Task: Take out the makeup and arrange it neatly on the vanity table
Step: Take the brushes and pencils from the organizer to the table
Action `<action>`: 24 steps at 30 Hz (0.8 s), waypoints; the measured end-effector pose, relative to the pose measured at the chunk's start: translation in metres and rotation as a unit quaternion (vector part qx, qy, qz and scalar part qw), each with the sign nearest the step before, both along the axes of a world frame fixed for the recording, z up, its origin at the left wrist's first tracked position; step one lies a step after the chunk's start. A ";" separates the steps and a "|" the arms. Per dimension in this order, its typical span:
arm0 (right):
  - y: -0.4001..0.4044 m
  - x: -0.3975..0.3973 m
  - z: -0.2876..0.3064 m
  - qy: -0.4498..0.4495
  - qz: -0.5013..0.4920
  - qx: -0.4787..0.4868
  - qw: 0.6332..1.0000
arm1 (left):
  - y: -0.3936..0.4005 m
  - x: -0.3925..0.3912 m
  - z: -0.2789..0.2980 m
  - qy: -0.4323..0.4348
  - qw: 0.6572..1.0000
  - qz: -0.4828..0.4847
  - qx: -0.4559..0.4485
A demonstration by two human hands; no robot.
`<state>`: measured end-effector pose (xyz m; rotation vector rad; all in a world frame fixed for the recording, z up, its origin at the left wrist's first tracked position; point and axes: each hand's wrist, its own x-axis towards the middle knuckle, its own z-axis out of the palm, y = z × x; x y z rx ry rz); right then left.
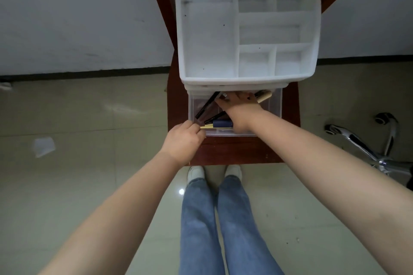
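A white makeup organizer (247, 82) with empty top compartments stands on a small red-brown table (232, 152). Its clear drawer (277, 105) is pulled out toward me and holds black pencils (206, 105), a dark blue tube (221, 123) and a beige stick (263, 96). My left hand (184, 140) pinches the drawer's front left corner, next to a thin yellow stick (207, 127). My right hand (239, 107) reaches flat into the drawer over the makeup, fingers pointing to the back; what lies under the palm is hidden.
The table stands against a white wall (78, 18) on a pale tiled floor. A chrome chair base with casters (371, 140) is at the right. Scraps of white paper (43, 146) lie on the floor at the left. My legs and white shoes (214, 173) are just before the table.
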<state>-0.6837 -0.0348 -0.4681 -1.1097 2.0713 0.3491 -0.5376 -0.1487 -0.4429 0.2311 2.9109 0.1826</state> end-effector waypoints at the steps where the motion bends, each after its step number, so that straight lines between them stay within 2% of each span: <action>1: -0.003 -0.001 -0.001 -0.001 0.005 0.006 1.000 | 0.000 -0.001 0.002 -0.005 1.000 0.005 0.004; 7: 0.002 -0.005 -0.007 0.102 0.081 -0.038 0.991 | -0.001 -0.002 0.004 -0.010 1.000 0.013 -0.001; 10: 0.010 -0.003 -0.014 0.128 0.066 -0.078 0.986 | 0.000 -0.002 0.003 0.001 1.000 0.017 0.005; 17: 0.019 0.003 -0.020 0.126 -0.003 -0.169 0.977 | -0.002 -0.001 0.000 0.016 1.000 0.014 0.011; 24: 0.031 0.008 -0.012 0.058 -0.062 -0.202 0.976 | -0.003 -0.001 -0.005 0.011 1.000 0.019 0.022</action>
